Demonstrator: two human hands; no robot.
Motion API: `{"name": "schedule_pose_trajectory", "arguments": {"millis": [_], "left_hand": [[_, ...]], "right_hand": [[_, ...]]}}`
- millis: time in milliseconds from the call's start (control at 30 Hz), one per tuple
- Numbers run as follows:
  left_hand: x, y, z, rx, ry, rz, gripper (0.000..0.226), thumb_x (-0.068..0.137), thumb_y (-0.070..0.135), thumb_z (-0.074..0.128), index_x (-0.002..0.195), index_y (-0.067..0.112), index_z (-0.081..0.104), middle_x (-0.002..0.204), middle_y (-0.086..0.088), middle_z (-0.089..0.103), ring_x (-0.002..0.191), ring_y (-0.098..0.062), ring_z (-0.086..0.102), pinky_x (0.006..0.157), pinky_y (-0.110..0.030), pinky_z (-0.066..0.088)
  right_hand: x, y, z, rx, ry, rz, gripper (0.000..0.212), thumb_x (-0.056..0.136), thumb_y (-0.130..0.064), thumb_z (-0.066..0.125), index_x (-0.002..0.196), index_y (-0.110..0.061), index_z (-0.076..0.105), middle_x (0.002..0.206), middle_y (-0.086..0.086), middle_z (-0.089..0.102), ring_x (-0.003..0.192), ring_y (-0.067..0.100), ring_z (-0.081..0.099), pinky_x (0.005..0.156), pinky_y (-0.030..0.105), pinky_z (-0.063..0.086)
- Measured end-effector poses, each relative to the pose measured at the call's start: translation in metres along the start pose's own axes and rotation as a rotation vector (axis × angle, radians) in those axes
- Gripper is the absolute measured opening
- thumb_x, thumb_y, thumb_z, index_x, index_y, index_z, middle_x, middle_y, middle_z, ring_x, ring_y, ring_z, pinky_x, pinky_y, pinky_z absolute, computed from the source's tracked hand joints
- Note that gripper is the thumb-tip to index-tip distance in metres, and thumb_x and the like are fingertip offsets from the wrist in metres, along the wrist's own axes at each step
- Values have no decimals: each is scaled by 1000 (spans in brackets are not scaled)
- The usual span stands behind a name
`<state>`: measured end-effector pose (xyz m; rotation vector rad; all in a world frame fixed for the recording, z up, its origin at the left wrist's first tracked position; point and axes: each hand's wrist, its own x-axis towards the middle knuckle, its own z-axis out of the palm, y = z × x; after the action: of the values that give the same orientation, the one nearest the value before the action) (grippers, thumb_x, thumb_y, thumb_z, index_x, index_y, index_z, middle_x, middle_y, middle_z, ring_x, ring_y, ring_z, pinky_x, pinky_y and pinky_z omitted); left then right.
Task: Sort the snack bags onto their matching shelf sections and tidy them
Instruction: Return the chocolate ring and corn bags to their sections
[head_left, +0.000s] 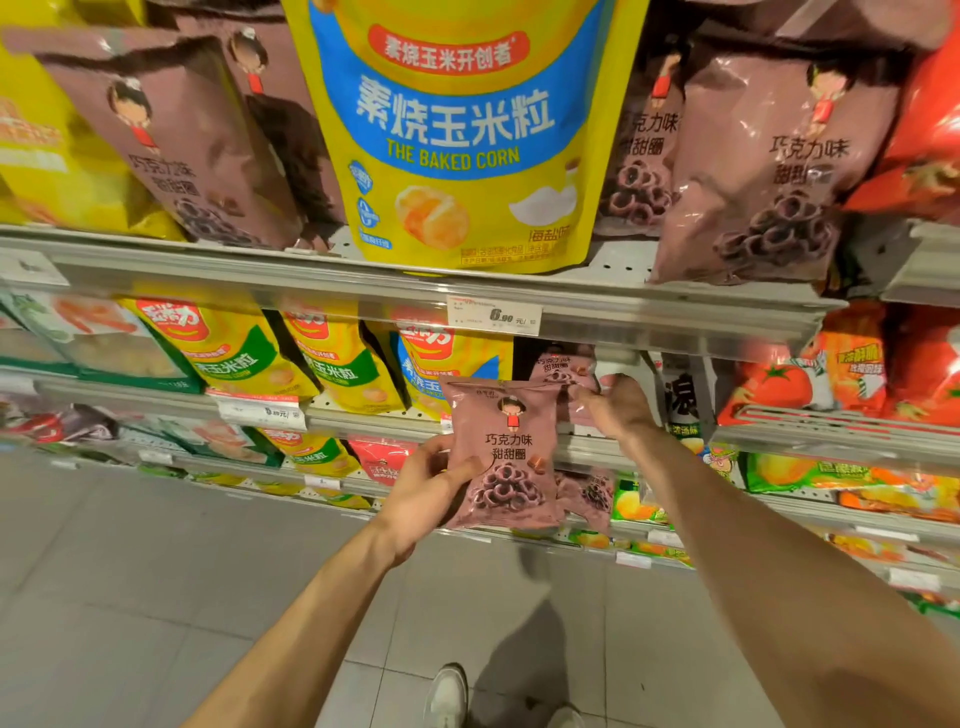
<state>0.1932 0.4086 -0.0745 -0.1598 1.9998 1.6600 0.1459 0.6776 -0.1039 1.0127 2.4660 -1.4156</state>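
You hold one pink bag, and its slot is just behind your right hand.

Your left hand (426, 493) clamps the pink bag (501, 457) upright by its left edge. Your right hand (618, 405), fingers loosely apart, touches the shelved pink bag (563, 369), up and right of it, so that hand is nearer.

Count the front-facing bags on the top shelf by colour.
Brown ring-snack bags: 4
Yellow-and-blue corn bag: 1
Plain yellow bag at far left: 1
Red bag at far right: 1
Total: 7
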Motion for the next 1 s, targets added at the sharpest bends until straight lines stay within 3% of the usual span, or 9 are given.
{"name": "schedule_pose_trajectory", "arguments": {"millis": [67, 167, 267, 367, 467, 600, 700, 900, 1000], "left_hand": [[-1, 0, -1, -5, 5, 1, 24, 97, 8, 67, 119, 0, 64, 73, 10, 75, 61, -2, 68, 59, -12, 49], [-4, 0, -2, -41, 30, 2, 28, 95, 13, 71, 121, 6, 66, 104, -6, 79, 90, -18, 74, 82, -28, 53], [-4, -3, -1, -88, 50, -20, 23, 95, 15, 71, 117, 8, 67, 103, -6, 81, 93, -19, 77, 86, -33, 57], [-1, -7, 5, -121, 61, -46, 21, 97, 17, 69, 113, 5, 64, 102, -10, 80, 90, -20, 78, 84, -36, 59], [2, -7, 17, -146, 71, -59, 17, 99, 22, 67, 109, 10, 63, 95, -4, 81, 84, -14, 78, 73, -25, 58], [5, 0, 37, -187, 55, -71, 30, 101, 25, 63, 124, 5, 62, 108, -9, 80, 95, -20, 77, 82, -30, 59], [5, 5, 52, -215, 43, -73, 28, 101, 26, 63, 123, 9, 63, 107, -7, 81, 98, -22, 77, 87, -36, 59], [-2, 15, 72, -166, 41, -95, 16, 100, 32, 61, 101, 17, 56, 61, 12, 67, 52, -1, 62, 50, -20, 45], [-6, 23, 75, -184, -28, -74, 33, 101, 48, 55, 119, 21, 60, 93, 8, 70, 83, -7, 65, 73, -28, 51]], "right_hand": [[1, -5, -10, 8, 35, -33, 25, 98, -18, 70, 107, 5, 69, 105, 12, 73, 98, 25, 68, 89, 33, 59], [-5, -9, -31, 89, 26, -67, 18, 103, 1, 52, 92, 11, 62, 82, 8, 60, 74, 16, 55, 58, 16, 52], [-23, -3, -51, 179, 55, -89, 25, 100, -1, 62, 106, 24, 60, 81, 4, 71, 71, 11, 65, 76, 16, 56], [-49, 14, -67, 241, 38, -136, 31, 98, -18, 70, 107, 11, 67, 98, 12, 77, 87, 24, 72, 94, 41, 58], [-80, 37, -75, 362, 41, -126, 21, 96, -27, 73, 108, -9, 73, 100, 10, 78, 96, 26, 73, 101, 49, 56], [-110, 58, -75, 584, -8, -94, 20, 95, -27, 74, 113, -18, 72, 116, 5, 78, 113, 22, 72, 109, 45, 51], [-123, 62, -74, 683, -97, -84, 39, 85, -37, 77, 116, -13, 69, 126, 1, 74, 120, 20, 70, 113, 46, 47], [-133, 58, -67, 797, -320, -22, 28, 80, -28, 79, 104, -23, 67, 140, 14, 64, 124, 41, 65, 111, 59, 47], [-136, 59, -68, 759, -371, -42, 38, 87, -22, 74, 122, -15, 63, 135, 18, 67, 110, 41, 73, 108, 57, 49]]}}
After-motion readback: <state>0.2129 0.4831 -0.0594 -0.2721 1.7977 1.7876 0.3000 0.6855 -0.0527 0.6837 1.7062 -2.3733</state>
